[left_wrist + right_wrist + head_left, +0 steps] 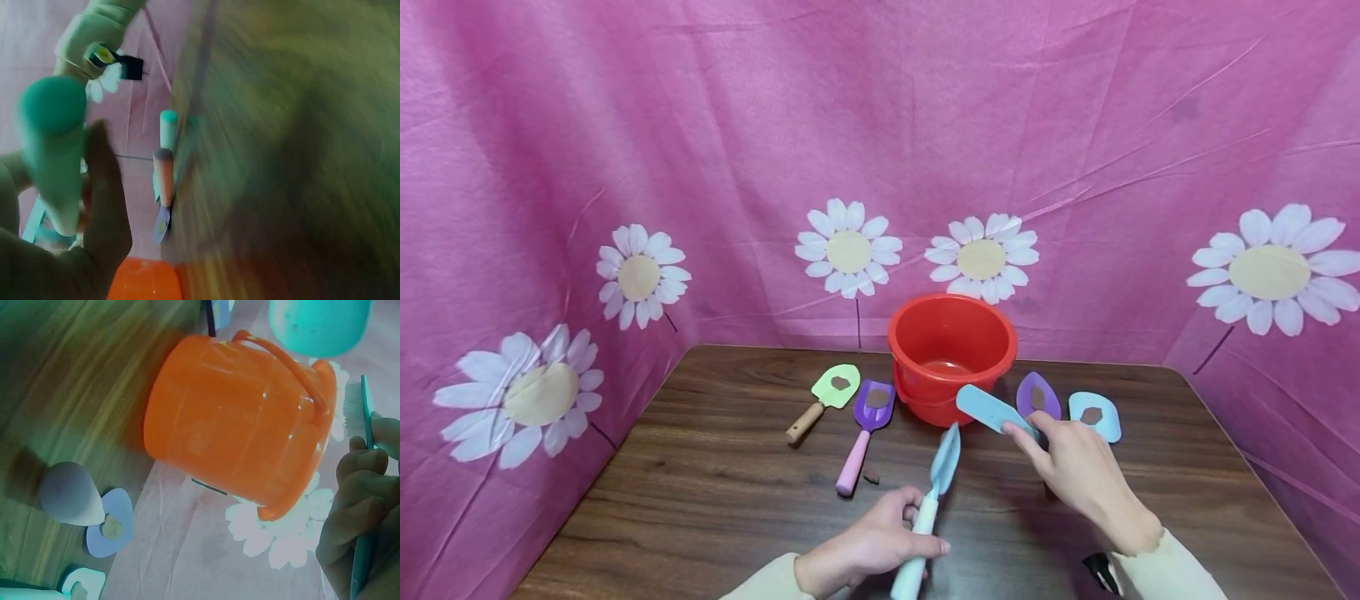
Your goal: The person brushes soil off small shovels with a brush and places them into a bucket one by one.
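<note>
My left hand point(887, 533) grips the pale mint handle of a garden trowel point(945, 467), its light blue blade pointing up toward the bucket. My right hand point(1078, 471) holds a light blue brush point(988, 408); pale bristles show on the brush point(354, 409) in the right wrist view. The brush is raised in front of the red bucket point(936, 392), to the right of the trowel blade. In the left wrist view, the trowel handle point(53, 156) is blurred and close to the camera, with the left hand point(106, 212) around it.
Left of the bucket lie a green trowel point(835, 385) with a wooden handle and a purple scoop point(880, 412) with a pink handle. A brown fragment point(871, 476) is nearby. Right of it lie a purple trowel point(1028, 388) and a light blue one point(1108, 414), partly hidden. Flowered pink cloth point(737, 167) stands behind.
</note>
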{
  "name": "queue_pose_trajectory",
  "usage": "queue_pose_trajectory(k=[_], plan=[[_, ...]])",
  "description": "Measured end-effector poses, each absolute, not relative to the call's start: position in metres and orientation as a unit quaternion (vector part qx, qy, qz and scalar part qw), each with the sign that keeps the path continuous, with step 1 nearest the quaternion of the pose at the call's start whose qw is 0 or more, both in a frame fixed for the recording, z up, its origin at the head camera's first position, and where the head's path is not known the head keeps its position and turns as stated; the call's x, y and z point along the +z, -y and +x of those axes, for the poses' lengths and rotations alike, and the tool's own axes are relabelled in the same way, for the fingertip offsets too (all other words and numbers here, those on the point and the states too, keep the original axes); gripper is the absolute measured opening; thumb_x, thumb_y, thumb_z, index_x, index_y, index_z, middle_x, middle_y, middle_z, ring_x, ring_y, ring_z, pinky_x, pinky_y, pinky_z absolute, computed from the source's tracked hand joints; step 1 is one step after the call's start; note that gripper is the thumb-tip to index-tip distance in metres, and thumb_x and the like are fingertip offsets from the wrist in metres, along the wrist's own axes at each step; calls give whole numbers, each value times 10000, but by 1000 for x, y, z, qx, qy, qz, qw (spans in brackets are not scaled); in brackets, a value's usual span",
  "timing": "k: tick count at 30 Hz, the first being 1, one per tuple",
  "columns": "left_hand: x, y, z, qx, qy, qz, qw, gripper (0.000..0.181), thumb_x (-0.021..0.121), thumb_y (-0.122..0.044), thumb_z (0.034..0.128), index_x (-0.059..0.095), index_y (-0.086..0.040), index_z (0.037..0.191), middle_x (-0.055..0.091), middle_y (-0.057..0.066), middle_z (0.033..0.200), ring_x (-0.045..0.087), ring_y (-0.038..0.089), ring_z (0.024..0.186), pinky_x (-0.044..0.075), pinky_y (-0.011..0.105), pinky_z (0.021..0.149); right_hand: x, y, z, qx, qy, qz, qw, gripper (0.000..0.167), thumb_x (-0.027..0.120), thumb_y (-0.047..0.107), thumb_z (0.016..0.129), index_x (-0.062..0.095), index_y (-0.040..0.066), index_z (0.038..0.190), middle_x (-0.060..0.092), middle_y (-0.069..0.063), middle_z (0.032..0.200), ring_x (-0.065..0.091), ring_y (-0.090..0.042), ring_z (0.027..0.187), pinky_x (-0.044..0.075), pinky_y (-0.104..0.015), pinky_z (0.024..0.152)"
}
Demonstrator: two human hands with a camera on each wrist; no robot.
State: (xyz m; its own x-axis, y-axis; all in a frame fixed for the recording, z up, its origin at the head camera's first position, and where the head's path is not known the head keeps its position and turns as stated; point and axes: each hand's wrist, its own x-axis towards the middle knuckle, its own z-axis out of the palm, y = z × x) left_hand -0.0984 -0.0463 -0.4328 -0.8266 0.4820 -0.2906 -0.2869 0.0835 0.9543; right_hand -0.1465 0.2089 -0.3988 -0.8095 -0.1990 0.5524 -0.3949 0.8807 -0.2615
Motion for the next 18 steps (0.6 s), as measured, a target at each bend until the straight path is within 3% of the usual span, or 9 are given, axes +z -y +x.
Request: queue_pose_trajectory(k=[4, 11, 18], plan=[[-434, 47, -99, 635, -726, 80, 251, 289, 683, -4, 763, 489, -21, 977, 525, 46, 720, 522, 153, 442, 468, 212, 433, -395, -211, -145, 194, 930, 152, 274, 255, 746, 301, 816, 540, 214, 694, 215, 162, 496, 212, 6, 456, 205, -176, 415], [-436, 49, -102, 565, -798, 96, 186, 305, 634, -41, 735, 471, -18, 991, 498, 34, 773, 485, 161, 723, 391, 213, 618, -391, -213, -140, 207, 930, 143, 269, 230, 739, 307, 827, 553, 226, 720, 303, 192, 428, 271, 29, 430, 230, -182, 428], [-436, 48, -102, 567, -796, 80, 193, 237, 615, -83, 805, 454, -39, 974, 519, 2, 592, 506, 132, 531, 385, 219, 500, -387, -210, -139, 218, 918, 165, 288, 196, 774, 265, 788, 589, 225, 740, 263, 196, 475, 238, 46, 452, 212, -156, 419]])
